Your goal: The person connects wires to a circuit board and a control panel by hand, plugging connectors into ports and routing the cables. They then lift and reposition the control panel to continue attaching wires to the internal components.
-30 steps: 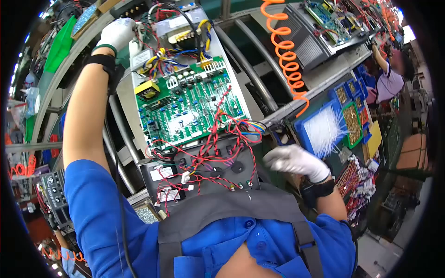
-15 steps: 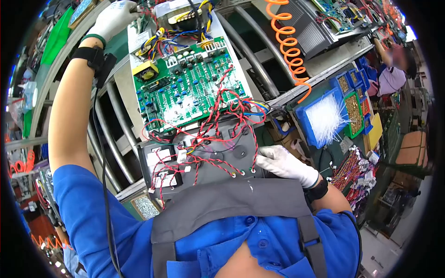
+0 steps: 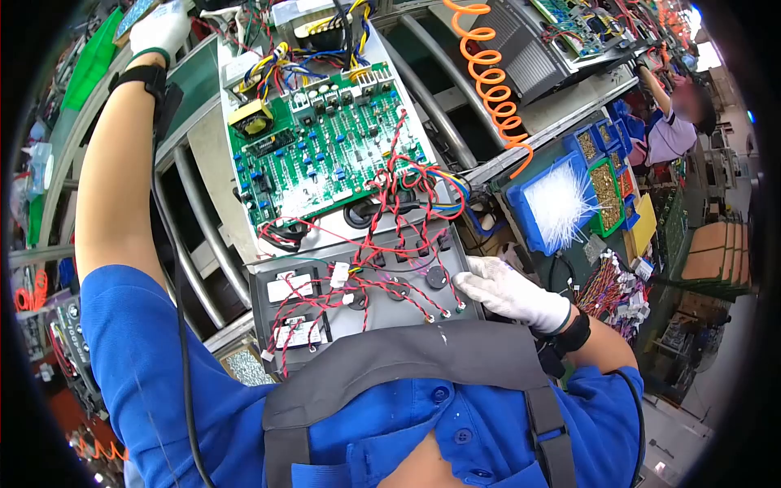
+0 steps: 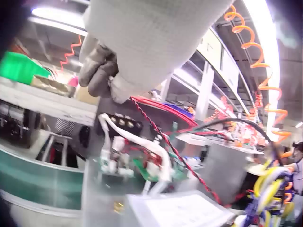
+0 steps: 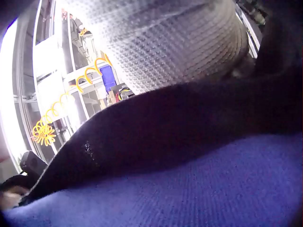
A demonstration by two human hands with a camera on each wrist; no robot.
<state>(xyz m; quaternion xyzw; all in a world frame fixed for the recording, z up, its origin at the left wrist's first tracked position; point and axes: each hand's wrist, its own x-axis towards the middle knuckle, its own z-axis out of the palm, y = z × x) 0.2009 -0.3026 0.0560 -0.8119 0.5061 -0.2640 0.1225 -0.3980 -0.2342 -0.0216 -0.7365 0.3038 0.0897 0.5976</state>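
Observation:
My gloved left hand point(image 3: 161, 31) is raised beyond the far left corner of an opened electronic unit. In the left wrist view its curled fingers point(image 4: 98, 66) and thumb pinch the end of a red-and-black twisted wire point(image 4: 189, 168), which runs down into the unit. A green circuit board point(image 3: 333, 146) covers the unit's middle, with a transformer point(image 3: 313, 24) behind it. Nearest my body lies a grey metal panel point(image 3: 382, 319) with red twisted wires across it. My gloved right hand point(image 3: 512, 293) rests at the panel's right edge, fingers extended; the right wrist view shows mostly glove and sleeve.
Metal rollers point(image 3: 203, 215) run under the unit. An orange coiled hose point(image 3: 488, 77) hangs at the right. Beyond it are a blue tray point(image 3: 521, 213) of white ties, small parts bins point(image 3: 606, 199) and bundled wires point(image 3: 606, 293). Another person point(image 3: 671, 138) works at the far right.
My left hand has moved left and outward from the unit's far corner. My right hand has come left from beside the panel to its right edge.

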